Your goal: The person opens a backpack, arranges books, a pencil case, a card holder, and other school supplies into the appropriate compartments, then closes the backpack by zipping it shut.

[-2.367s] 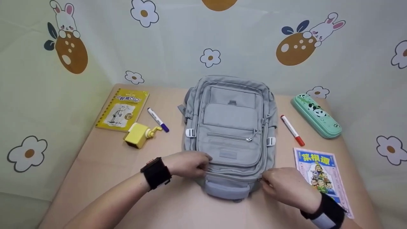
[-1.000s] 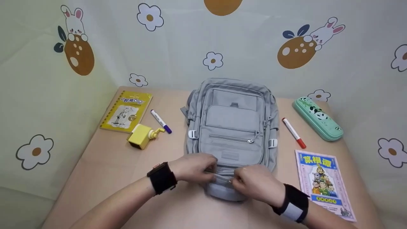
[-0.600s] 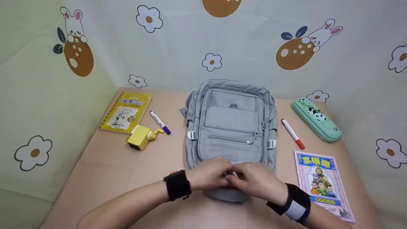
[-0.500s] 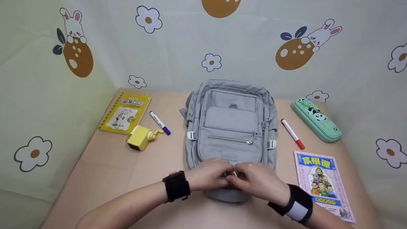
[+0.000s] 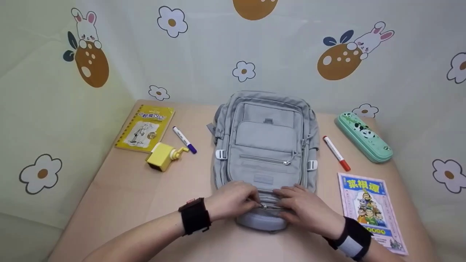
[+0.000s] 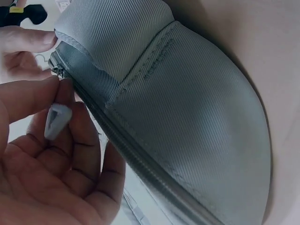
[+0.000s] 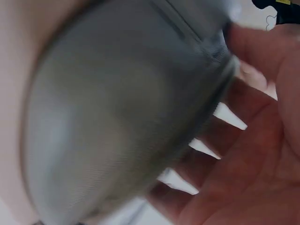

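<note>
A grey backpack (image 5: 267,134) lies on the table, its top handle (image 5: 260,222) toward me. My left hand (image 5: 233,200) is at the zipper by the handle. In the left wrist view its thumb and forefinger pinch the zipper pull (image 6: 58,119), whose loop-shaped end hangs below the fingertips. The zipper slider (image 6: 57,71) sits just above them. To the right of it, my right hand (image 5: 305,205) rests on the backpack's top edge, fingers fairly straight and spread. The right wrist view shows its thumb (image 7: 253,47) against the grey fabric.
Left of the backpack lie a yellow spiral book (image 5: 145,127), a purple-capped marker (image 5: 184,139) and a yellow crank sharpener (image 5: 161,156). To its right are a red-capped marker (image 5: 336,153), a green panda pencil case (image 5: 364,137) and a pink-blue booklet (image 5: 371,207).
My right hand moved left from the backpack's right corner to meet the left at mid-zipper. It has since shifted back right with fingers spread, while my left hand pinches the pull.
</note>
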A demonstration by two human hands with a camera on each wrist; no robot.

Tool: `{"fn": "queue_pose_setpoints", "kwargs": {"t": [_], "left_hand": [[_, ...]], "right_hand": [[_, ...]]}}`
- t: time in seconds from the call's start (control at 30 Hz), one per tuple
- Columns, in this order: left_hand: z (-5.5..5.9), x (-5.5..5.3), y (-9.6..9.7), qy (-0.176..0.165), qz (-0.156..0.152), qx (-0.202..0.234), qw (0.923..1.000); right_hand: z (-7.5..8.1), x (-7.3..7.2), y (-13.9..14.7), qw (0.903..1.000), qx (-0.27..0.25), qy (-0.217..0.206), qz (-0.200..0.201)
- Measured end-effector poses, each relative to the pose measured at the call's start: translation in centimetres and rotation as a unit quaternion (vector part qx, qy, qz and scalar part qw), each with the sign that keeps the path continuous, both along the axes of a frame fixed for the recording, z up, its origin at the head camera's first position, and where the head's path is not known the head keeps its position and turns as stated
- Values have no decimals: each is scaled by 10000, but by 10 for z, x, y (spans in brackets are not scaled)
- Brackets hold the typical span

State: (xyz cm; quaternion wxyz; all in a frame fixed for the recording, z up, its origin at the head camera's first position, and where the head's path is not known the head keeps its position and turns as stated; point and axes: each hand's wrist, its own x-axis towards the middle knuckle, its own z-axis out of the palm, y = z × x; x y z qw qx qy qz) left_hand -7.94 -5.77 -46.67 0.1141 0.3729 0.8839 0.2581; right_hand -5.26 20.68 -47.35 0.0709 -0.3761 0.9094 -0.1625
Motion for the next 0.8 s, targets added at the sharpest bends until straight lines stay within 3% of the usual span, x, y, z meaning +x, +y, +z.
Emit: {"fn": "queue_pose_setpoints", "kwargs": {"t": [0.17,0.37,0.8], "left_hand": [[1,0,-3,-143,133,-67,9998],[2,2,-12,-5,95,-143,9999],[2,-7,-61,284,458,-105,9985]], "right_hand": [[-7,0,4,9993,-327,-164,-74],[-8,-2,4,9987,-433,-273,-58],[-9,-1,5,9981,-595,-134,-18]]}}
